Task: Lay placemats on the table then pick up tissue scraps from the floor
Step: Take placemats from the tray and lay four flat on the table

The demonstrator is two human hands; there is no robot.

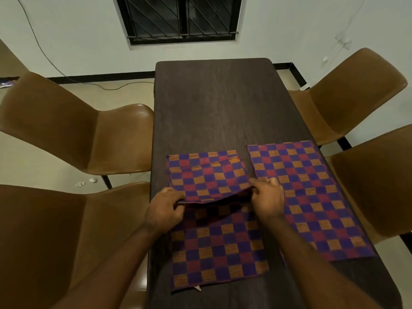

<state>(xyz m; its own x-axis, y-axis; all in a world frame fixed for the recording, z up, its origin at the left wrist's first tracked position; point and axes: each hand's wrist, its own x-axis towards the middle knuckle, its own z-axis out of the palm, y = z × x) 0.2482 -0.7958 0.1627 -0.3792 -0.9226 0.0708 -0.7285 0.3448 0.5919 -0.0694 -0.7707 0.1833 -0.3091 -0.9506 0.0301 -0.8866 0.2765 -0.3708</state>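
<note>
Hands: my left hand and right hand pinch the checked purple-orange woven placemat, lower centre.
Tip: I'd lift evenly, laying it square on the dark wooden bench.

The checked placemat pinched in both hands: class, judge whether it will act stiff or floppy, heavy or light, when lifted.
Probably floppy: the raised edge of the placemat sags between the left hand and the right hand. Likely light, since a pinch at each end holds it up. Its woven surface looks coarse, so probably not slippery.
</note>
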